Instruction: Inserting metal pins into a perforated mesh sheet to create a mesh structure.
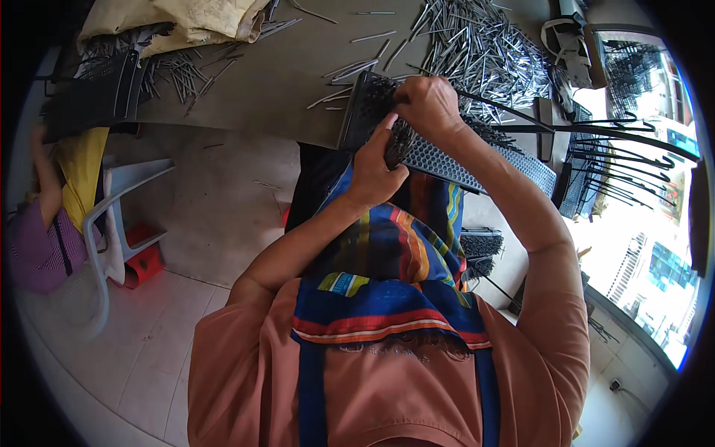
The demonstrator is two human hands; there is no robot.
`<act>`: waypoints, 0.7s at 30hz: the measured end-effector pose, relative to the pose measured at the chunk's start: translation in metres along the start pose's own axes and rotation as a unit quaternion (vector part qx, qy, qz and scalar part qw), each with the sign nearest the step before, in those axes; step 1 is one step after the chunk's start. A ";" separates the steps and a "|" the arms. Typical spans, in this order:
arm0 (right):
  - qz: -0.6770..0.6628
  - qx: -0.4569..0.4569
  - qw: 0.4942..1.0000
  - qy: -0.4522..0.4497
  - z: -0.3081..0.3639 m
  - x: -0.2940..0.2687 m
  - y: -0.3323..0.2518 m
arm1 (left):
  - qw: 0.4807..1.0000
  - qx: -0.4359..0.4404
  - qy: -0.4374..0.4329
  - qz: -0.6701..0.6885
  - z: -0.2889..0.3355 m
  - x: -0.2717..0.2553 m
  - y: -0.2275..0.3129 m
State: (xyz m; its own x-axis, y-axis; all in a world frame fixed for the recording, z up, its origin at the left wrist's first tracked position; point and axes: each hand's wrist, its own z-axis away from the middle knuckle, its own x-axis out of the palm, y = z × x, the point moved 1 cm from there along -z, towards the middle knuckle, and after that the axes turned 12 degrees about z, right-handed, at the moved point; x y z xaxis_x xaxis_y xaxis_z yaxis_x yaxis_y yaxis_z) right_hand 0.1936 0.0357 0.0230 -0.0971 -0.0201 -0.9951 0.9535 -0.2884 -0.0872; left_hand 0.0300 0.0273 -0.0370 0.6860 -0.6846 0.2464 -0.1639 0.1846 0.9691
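A long dark tray (514, 164) with rows of round holes lies slantwise at the table edge, in front of my lap. Dark slender pieces crowd its left end. My left hand (376, 170) is curled around a bunch of thin dark rods (401, 143), its thumb and index finger pointing up toward my right hand. My right hand (430, 104) is closed just above the tray's left end, its fingertips bent down next to the left index finger. Whatever those right fingertips pinch is hidden beneath the knuckles.
A heap of loose grey metal rods (491, 59) covers the table's far right. Dark hooked rods (622, 160) jut out at the right, by a bright window. A beige sack (179, 22) lies far left. Another person in purple (37, 246) sits by a pale plastic chair (97, 246).
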 end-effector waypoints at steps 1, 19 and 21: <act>0.000 0.000 1.000 0.000 -0.001 0.003 0.000 | 1.000 -0.003 -0.001 0.010 0.000 -0.001 -0.003; -0.105 -0.123 0.986 0.045 -0.009 0.013 0.021 | 0.908 -0.236 0.025 0.345 0.018 -0.042 0.014; -0.137 -0.083 0.987 -0.014 -0.012 0.011 0.020 | 0.903 -0.246 0.031 0.352 0.018 -0.042 0.014</act>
State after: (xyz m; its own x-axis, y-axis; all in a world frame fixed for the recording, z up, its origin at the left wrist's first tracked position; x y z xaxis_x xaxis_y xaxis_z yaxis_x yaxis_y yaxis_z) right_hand 0.2154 0.0413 0.0100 -0.3641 0.0091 -0.9313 0.9236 -0.1253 -0.3623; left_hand -0.0142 0.0463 -0.0335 0.5753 -0.2381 0.7826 -0.2500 0.8597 0.4453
